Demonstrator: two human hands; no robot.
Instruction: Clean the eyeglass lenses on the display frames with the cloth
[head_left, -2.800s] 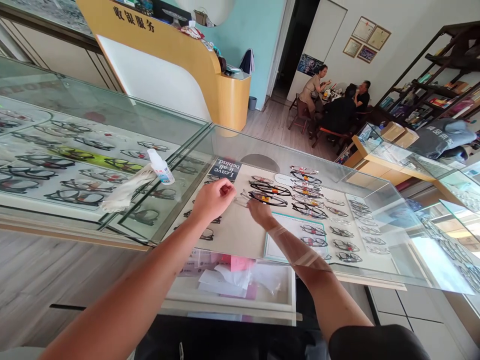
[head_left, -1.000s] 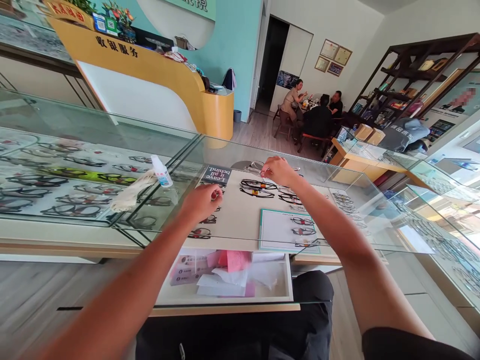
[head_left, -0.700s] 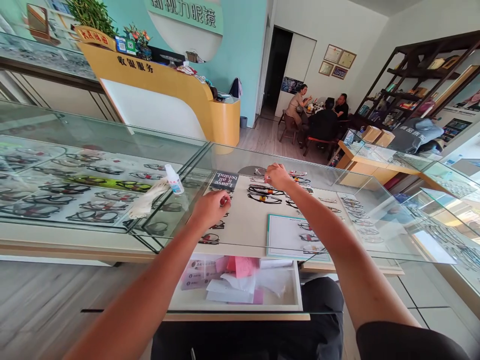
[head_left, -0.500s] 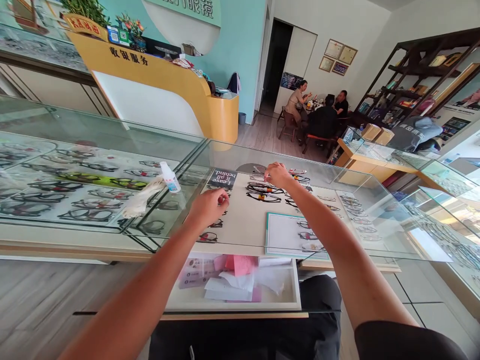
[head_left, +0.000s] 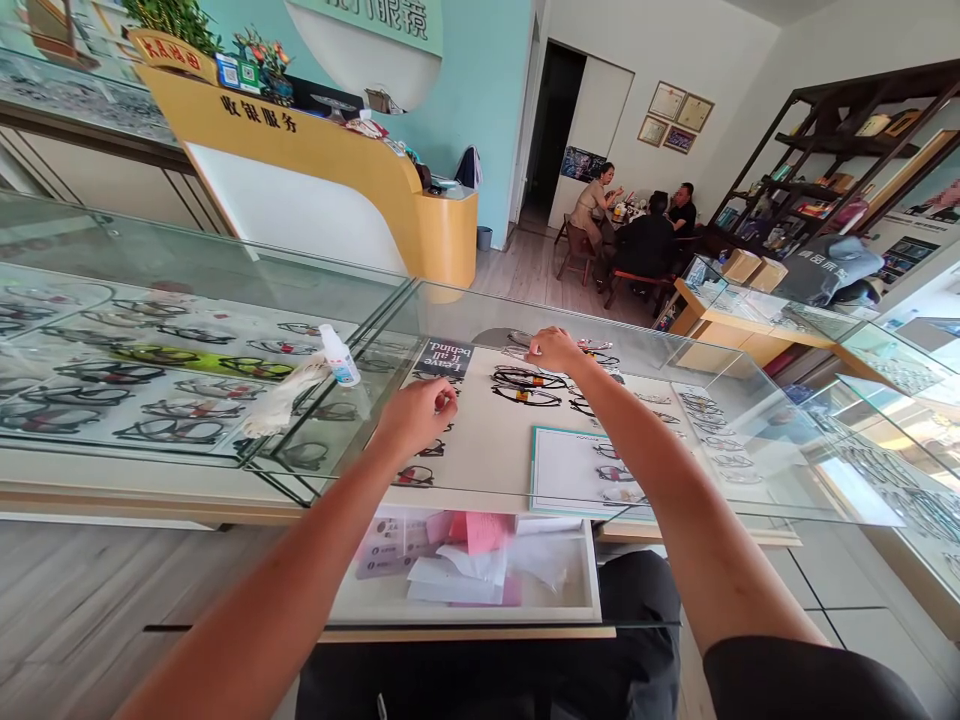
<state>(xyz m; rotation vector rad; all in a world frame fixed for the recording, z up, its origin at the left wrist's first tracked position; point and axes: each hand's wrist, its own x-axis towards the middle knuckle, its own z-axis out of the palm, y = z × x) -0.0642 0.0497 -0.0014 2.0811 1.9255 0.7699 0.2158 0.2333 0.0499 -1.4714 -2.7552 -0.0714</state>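
Two bare hands, both mine, at the glass-walled desk (head_left: 480,450) across mid-frame; pale base, rows of eyeglasses (head_left: 171,430) carrying on to frame left. White drawer (head_left: 472,613) pulled out lower center, pink paper (head_left: 487,531) and white sheets (head_left: 456,578) in it. Left of center, white bottle (head_left: 341,357) up on the glass, white cloth (head_left: 285,398) just beside. Upper left, yellow reception stand (head_left: 448,240). Upper right, seated people (head_left: 643,245), then dark shelf (head_left: 795,170). Gray wood-look floor (head_left: 517,270).

My right hand (head_left: 556,351), upper center: fingers bent down at the clear eyeglasses (head_left: 516,346), which lie at its left in frame; can't tell if I'm pinching them. Black eyeglasses (head_left: 528,380) just below. My left hand (head_left: 420,412), center: half-curled, dark lettered card (head_left: 444,358) just above, dark frames (head_left: 415,475) below; can't tell whether fingertips press together.
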